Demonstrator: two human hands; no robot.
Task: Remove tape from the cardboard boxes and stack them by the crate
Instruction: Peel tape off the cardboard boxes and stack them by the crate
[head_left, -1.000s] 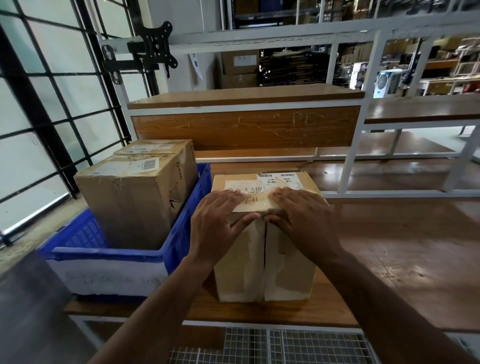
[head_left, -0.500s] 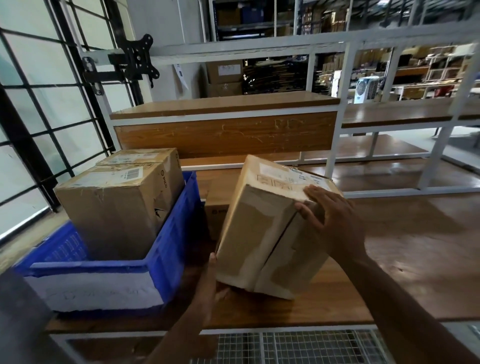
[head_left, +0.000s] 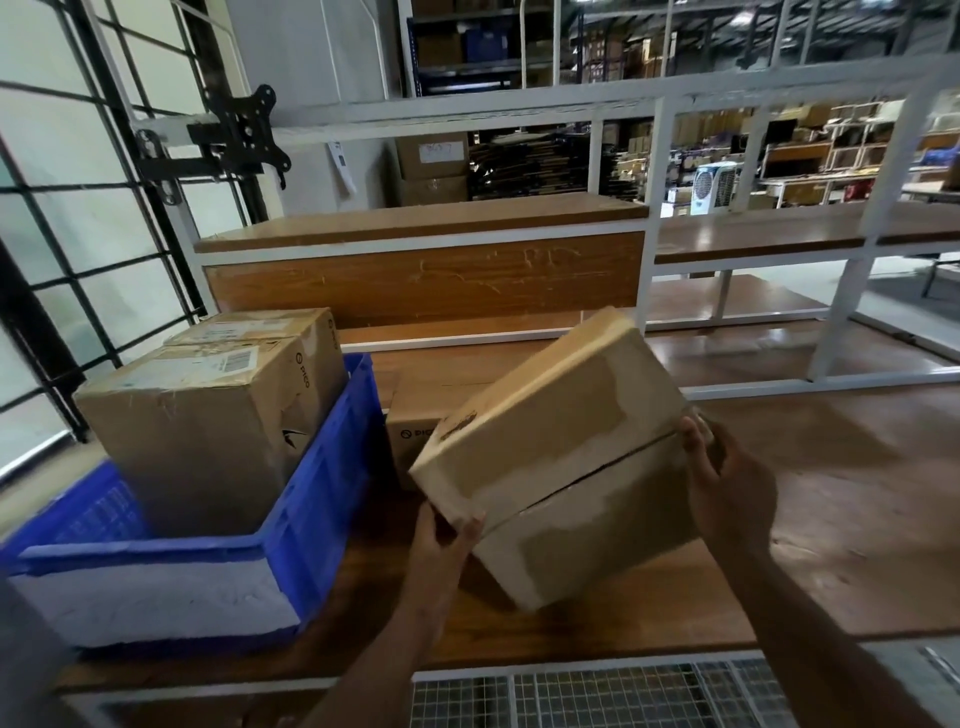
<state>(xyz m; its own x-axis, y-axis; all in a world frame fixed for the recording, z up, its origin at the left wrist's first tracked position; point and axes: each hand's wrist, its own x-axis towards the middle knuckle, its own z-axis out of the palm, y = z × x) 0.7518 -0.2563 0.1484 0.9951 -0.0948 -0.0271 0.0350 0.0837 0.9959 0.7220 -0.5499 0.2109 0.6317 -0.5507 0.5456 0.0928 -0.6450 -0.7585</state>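
Note:
I hold a brown cardboard box (head_left: 561, 457) tilted in the air above the wooden table (head_left: 841, 519). Its seamed face, with clear tape along the flaps, is turned toward me. My left hand (head_left: 441, 540) grips its lower left corner from below. At the right edge my right hand (head_left: 727, 483) clasps the box. A blue plastic crate (head_left: 218, 561) stands to the left with two taped boxes in it, the nearer one (head_left: 202, 431) and another (head_left: 265, 327) behind. Behind the held box a further box (head_left: 410, 431) rests on the table beside the crate.
A wooden raised shelf (head_left: 426, 260) on a white metal frame (head_left: 660, 208) runs across the back. A black monitor bracket (head_left: 234, 135) hangs at upper left. Wire mesh (head_left: 597, 696) lies below the table's front edge. Black window bars stand on the left.
The box stood upright on the table with both hands on top. It has since been lifted and rolled so the seamed side faces me, left hand underneath, right hand at its right edge.

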